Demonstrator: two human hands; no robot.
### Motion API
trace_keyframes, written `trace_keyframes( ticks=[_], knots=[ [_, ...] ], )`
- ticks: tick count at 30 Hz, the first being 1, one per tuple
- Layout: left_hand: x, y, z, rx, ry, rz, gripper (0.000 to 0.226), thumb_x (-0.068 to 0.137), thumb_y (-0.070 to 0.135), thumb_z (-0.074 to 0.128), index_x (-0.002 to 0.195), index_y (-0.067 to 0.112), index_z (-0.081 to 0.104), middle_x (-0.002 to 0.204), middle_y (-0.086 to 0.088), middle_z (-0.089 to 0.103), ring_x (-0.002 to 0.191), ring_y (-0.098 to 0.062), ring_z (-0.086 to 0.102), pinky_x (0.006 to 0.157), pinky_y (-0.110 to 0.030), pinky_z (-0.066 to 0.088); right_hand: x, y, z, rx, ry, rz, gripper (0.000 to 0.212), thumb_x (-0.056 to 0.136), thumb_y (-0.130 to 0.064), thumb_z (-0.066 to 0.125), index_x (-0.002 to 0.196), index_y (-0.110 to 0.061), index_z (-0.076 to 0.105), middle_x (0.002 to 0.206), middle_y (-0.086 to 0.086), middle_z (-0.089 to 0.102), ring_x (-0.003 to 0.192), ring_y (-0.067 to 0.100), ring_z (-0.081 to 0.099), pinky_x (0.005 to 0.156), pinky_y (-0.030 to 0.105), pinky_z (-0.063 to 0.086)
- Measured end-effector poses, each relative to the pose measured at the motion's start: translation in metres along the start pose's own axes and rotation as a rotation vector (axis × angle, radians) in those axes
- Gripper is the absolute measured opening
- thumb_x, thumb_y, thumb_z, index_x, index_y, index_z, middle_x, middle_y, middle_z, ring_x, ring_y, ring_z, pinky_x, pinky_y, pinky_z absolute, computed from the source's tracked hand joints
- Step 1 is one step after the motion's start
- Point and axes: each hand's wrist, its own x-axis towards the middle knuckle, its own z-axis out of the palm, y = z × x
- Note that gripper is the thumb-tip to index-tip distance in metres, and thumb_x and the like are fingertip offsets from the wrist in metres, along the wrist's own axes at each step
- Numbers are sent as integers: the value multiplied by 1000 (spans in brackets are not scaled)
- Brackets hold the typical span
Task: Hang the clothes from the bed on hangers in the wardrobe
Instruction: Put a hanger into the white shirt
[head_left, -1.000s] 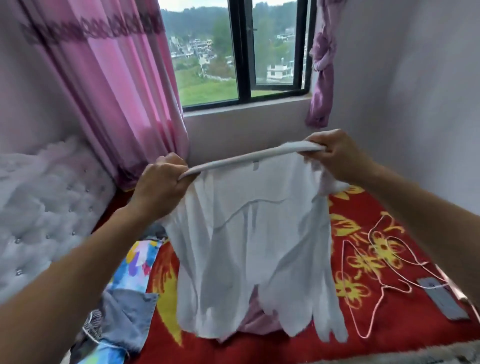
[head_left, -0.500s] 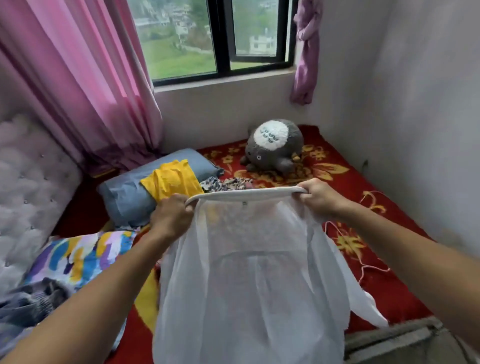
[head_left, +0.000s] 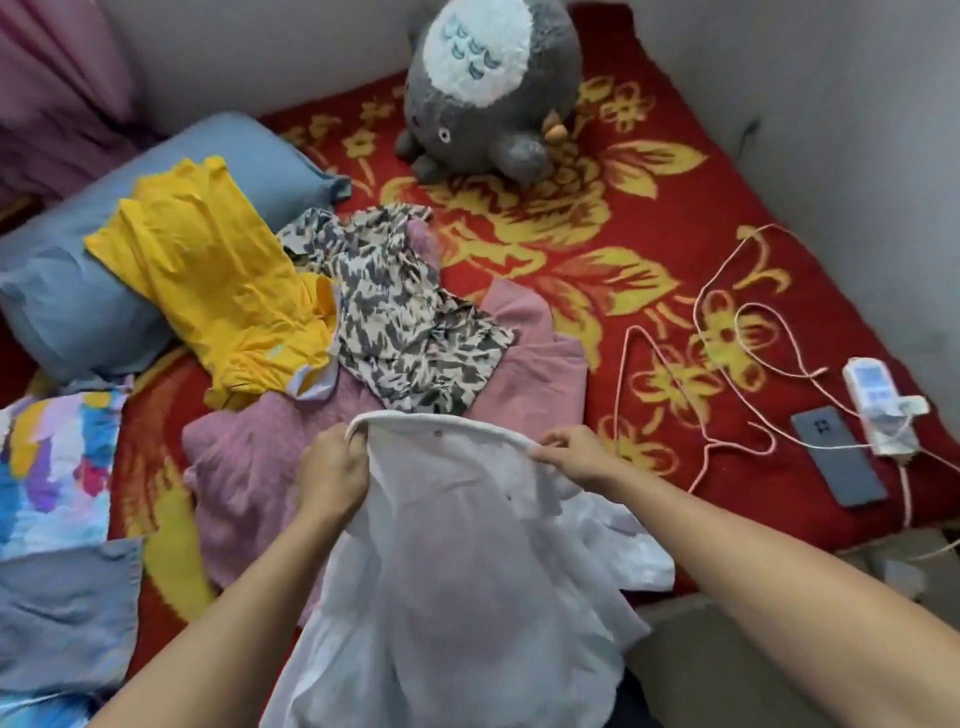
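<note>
I hold a thin white shirt (head_left: 447, 561) by its collar over the near edge of the bed. My left hand (head_left: 330, 475) grips the collar's left end and my right hand (head_left: 576, 457) pinches its right end. The shirt hangs down toward me between my arms. Behind it on the red flowered bedspread (head_left: 649, 208) lie a pink garment (head_left: 249, 467), a black-and-cream patterned garment (head_left: 405, 332) and a yellow garment (head_left: 218, 280). A pink wire hanger (head_left: 670, 364) lies on the bedspread to the right. No wardrobe is in view.
A grey plush toy (head_left: 488, 88) sits at the back near the wall. A blue pillow (head_left: 62, 291) lies at the left, a colourful cloth (head_left: 52, 457) near it. A phone (head_left: 836, 454) and a white power strip (head_left: 878, 410) with cables lie at the right edge.
My view has dropped from the window to the bed. Both hands have lowered the white shirt and come closer together, still holding its collar.
</note>
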Motion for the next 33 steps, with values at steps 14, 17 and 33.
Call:
trace_keyframes(
  ticks=[14, 17, 33],
  knots=[
    [44, -16, 117, 29, -154, -30, 43, 101, 35, 40, 75, 5, 56, 74, -15, 58, 73, -29, 50, 66, -35, 31, 119, 211, -75, 367, 789, 737, 58, 72, -17, 66, 127, -5, 50, 125, 15, 58, 111, 28, 59, 87, 35, 49],
    [46, -12, 114, 34, -157, -23, 43, 101, 33, 40, 81, 1, 60, 76, -13, 58, 73, -27, 49, 66, -35, 31, 131, 175, -80, 297, 803, 490, 27, 80, -11, 53, 106, -16, 62, 105, 8, 61, 97, 25, 58, 83, 33, 47],
    [57, -27, 23, -17, -28, -54, 37, 100, 24, 41, 73, 4, 57, 80, -20, 65, 77, -36, 58, 62, -35, 35, 42, -86, -87, -40, 443, -728, 25, 85, -53, 64, 75, -32, 71, 44, -16, 51, 42, 11, 41, 43, 26, 31]
  ],
)
